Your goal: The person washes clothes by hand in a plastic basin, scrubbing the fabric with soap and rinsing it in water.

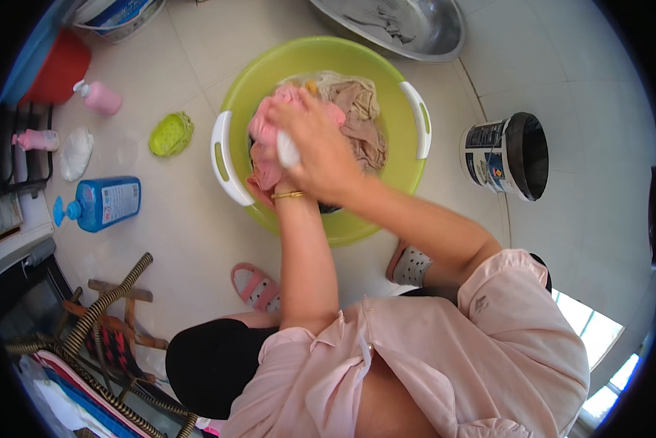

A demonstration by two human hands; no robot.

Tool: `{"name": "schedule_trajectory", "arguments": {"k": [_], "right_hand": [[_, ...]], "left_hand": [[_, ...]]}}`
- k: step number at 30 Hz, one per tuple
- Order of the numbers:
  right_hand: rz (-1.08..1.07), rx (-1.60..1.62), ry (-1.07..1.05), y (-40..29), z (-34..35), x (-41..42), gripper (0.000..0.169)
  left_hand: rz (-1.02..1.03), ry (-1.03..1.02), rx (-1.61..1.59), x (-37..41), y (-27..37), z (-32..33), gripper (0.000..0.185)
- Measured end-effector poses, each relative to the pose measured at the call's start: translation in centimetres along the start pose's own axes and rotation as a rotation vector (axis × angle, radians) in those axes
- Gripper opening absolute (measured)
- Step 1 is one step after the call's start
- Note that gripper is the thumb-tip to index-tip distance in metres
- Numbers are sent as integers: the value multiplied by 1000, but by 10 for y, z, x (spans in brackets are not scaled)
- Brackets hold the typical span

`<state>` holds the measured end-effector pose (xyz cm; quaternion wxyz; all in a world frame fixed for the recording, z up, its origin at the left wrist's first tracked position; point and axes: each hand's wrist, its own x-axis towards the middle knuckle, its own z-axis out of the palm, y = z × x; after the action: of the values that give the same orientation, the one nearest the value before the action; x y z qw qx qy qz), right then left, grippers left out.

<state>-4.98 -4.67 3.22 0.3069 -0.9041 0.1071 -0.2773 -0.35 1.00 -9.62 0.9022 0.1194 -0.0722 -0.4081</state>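
My right hand (pixel 322 150) is over the pink cloth (pixel 265 123), with a white bar, apparently soap, (pixel 288 150) under its thumb side. My left hand (pixel 288 185), with a gold bangle at its wrist, reaches into the same cloth and supports it. The cloth and my right hand hide most of its fingers. Both hands are blurred and close together above a green plastic tub (pixel 328 49) with white handles. Wet beige clothes (pixel 363 104) lie bunched in the tub, right of the pink cloth. Something dark shows beneath my wrists.
A steel basin (pixel 437 33) stands beyond the tub, and a black-rimmed bucket (pixel 481 148) lies to the right. On the left floor are a green soap dish (pixel 172 134), a blue pump bottle (pixel 109 202), a pink pump bottle (pixel 101 97) and a chair (pixel 109 295).
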Motion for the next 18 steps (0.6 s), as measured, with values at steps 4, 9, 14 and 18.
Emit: {"name": "schedule_trajectory", "arguments": {"k": [4,9,14,18], "right_hand": [[552,63,-359,50,-21,52,39],[210,-176,-376,16,-21,20,25],[176,-233,-350,-21,-3,39,23],[705,-45,-430,42,-42,77,23]], "left_hand": [[-20,-234,48,18,-22,-12,43],[66,281,29,-9,-39,-48,39],[203,-164,-295,9,-28,-158,43],[90,70,-45,8,-60,-12,42]]}}
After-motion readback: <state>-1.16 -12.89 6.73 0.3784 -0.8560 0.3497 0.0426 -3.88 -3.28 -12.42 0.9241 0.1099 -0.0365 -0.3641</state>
